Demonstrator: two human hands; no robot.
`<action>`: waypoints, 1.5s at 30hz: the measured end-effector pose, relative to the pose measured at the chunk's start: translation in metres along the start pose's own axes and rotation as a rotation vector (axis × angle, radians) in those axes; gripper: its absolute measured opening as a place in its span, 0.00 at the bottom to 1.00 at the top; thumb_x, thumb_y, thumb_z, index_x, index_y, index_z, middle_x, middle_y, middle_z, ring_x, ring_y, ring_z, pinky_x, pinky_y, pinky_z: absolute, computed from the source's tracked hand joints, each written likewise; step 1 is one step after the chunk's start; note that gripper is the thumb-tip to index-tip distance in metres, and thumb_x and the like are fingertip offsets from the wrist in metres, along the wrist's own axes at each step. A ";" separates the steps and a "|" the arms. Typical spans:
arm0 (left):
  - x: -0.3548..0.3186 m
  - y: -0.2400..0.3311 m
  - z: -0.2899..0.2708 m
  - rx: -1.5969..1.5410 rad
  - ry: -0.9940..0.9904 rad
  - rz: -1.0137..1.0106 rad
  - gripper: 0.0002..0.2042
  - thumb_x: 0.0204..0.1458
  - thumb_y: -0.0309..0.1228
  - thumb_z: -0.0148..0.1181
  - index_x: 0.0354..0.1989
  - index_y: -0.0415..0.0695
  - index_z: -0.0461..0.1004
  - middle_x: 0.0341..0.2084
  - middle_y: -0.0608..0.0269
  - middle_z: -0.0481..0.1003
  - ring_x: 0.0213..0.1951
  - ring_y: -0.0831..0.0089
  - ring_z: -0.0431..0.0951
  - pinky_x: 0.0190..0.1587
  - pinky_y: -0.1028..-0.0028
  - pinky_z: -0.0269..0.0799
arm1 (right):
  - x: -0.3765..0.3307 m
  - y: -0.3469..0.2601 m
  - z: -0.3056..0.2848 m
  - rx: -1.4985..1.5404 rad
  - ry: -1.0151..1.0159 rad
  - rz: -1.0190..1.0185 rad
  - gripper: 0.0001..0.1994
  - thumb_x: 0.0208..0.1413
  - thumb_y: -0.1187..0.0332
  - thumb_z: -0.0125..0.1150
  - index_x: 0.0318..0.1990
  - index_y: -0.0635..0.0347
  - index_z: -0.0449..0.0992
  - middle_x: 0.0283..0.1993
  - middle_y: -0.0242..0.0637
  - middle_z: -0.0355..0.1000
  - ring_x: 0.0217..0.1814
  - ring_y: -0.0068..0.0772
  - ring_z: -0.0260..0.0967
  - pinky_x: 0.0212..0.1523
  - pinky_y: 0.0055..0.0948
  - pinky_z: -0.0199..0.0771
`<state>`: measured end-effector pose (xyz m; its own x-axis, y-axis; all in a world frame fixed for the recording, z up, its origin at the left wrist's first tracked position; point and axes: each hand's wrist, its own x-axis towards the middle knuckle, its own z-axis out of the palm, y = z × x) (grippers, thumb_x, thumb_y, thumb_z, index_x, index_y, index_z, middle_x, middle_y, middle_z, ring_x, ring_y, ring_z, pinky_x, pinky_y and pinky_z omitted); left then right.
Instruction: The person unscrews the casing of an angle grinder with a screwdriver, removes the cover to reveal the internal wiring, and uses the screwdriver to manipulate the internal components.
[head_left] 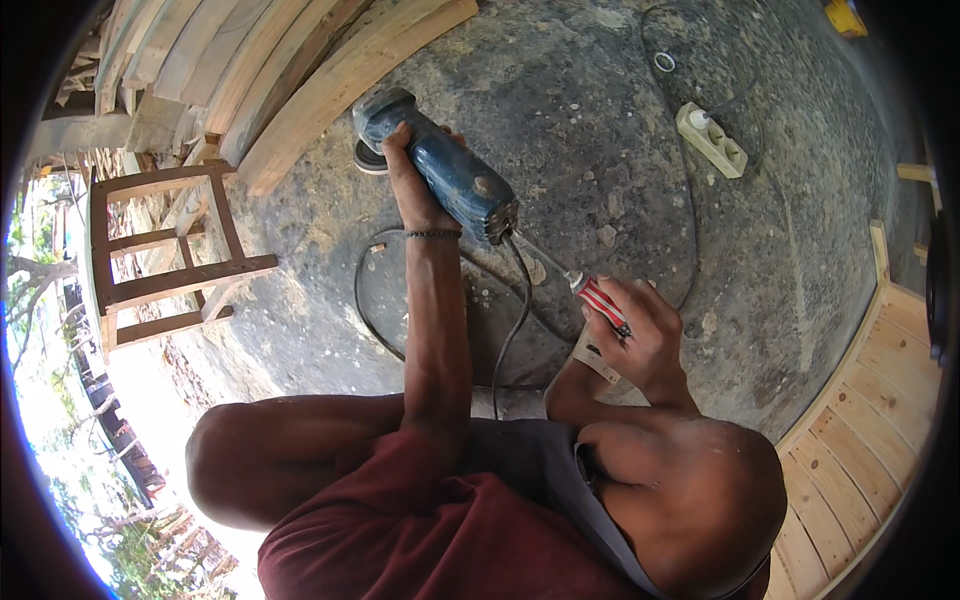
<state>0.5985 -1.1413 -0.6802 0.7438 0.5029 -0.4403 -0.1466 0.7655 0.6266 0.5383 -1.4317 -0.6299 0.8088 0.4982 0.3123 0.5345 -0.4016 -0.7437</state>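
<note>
My left hand (410,185) is wrapped tight around the front of the blue grinder (445,170), fingers curled over the body just behind its head, with a dark bracelet (433,234) sitting on the wrist below that grip. The grinder is held off the ground, tilted, its round disc (370,158) just beyond my knuckles and its back end pointing down toward my other hand. My right hand (645,340) is closed in a fist around the red-and-white handle of a screwdriver (590,292). The metal shaft runs up from that fist and its tip meets the rear of the grinder, right where the black cable (375,325) comes out. From there the cable loops down under my left forearm and curls across the concrete floor (600,130).

Past the grinder's head, away from my left grip, long pale planks (330,85) lie stacked at a slant. Out to the side of my left wrist stands a bare wooden stool frame (160,255). Well beyond my right fist, a white power strip (712,140) lies on the floor with a plug in it, and a thin dark cord trails from it. Further out on the right side is a curved surface of light wooden boards (880,400). My knees and dark red shorts (420,530) fill the space beneath both hands.
</note>
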 end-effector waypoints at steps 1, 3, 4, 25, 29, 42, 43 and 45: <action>0.000 0.001 -0.001 0.009 -0.006 0.000 0.28 0.51 0.53 0.58 0.39 0.35 0.71 0.29 0.51 0.76 0.28 0.61 0.79 0.34 0.66 0.79 | 0.000 -0.001 0.001 -0.002 -0.002 0.005 0.18 0.46 0.76 0.71 0.47 0.66 0.77 0.37 0.45 0.77 0.31 0.40 0.76 0.29 0.33 0.76; -0.001 0.001 -0.001 0.007 0.012 0.012 0.28 0.51 0.53 0.58 0.39 0.34 0.71 0.28 0.50 0.76 0.28 0.61 0.79 0.34 0.66 0.79 | 0.002 -0.002 0.001 -0.010 -0.006 0.016 0.18 0.46 0.76 0.71 0.47 0.66 0.77 0.38 0.45 0.77 0.31 0.40 0.76 0.29 0.33 0.76; -0.001 0.001 -0.001 0.005 0.020 0.016 0.28 0.51 0.53 0.58 0.39 0.34 0.71 0.28 0.50 0.76 0.28 0.61 0.79 0.34 0.65 0.79 | 0.002 -0.001 0.001 -0.014 -0.007 0.013 0.18 0.46 0.76 0.71 0.47 0.66 0.77 0.38 0.45 0.77 0.31 0.40 0.76 0.29 0.33 0.77; -0.005 0.001 0.005 0.050 0.056 0.077 0.23 0.53 0.51 0.57 0.36 0.39 0.72 0.26 0.51 0.77 0.28 0.63 0.79 0.33 0.67 0.78 | 0.005 -0.003 0.011 -0.352 0.135 -0.142 0.13 0.53 0.70 0.69 0.45 0.60 0.78 0.36 0.39 0.75 0.32 0.38 0.76 0.31 0.33 0.76; -0.007 0.002 0.005 0.081 0.050 0.093 0.22 0.54 0.50 0.57 0.35 0.39 0.72 0.25 0.52 0.77 0.27 0.63 0.79 0.32 0.68 0.78 | 0.000 -0.002 0.018 -0.252 0.026 0.041 0.11 0.57 0.70 0.65 0.46 0.62 0.76 0.36 0.42 0.76 0.34 0.42 0.76 0.36 0.37 0.76; -0.004 -0.003 0.007 0.141 0.092 0.164 0.21 0.54 0.48 0.58 0.37 0.38 0.72 0.27 0.55 0.75 0.30 0.63 0.79 0.31 0.68 0.78 | 0.002 0.000 0.021 0.026 0.057 0.256 0.12 0.52 0.67 0.69 0.41 0.62 0.76 0.35 0.43 0.75 0.32 0.42 0.75 0.30 0.36 0.72; -0.003 -0.002 0.008 0.136 0.092 0.166 0.21 0.54 0.48 0.58 0.38 0.38 0.72 0.27 0.55 0.75 0.30 0.63 0.79 0.32 0.68 0.78 | -0.001 0.002 0.023 -0.002 0.053 0.220 0.11 0.54 0.69 0.68 0.42 0.63 0.76 0.33 0.42 0.76 0.30 0.38 0.74 0.29 0.34 0.72; -0.003 -0.003 0.007 0.123 0.073 0.143 0.21 0.54 0.48 0.58 0.38 0.39 0.71 0.27 0.56 0.75 0.30 0.63 0.79 0.32 0.68 0.78 | -0.007 0.006 0.029 -0.056 0.043 0.148 0.10 0.57 0.71 0.66 0.44 0.65 0.76 0.31 0.40 0.76 0.26 0.29 0.72 0.28 0.29 0.72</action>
<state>0.6014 -1.1477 -0.6767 0.6712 0.6343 -0.3837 -0.1635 0.6315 0.7579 0.5291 -1.4154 -0.6537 0.8887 0.3980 0.2275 0.4207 -0.5110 -0.7496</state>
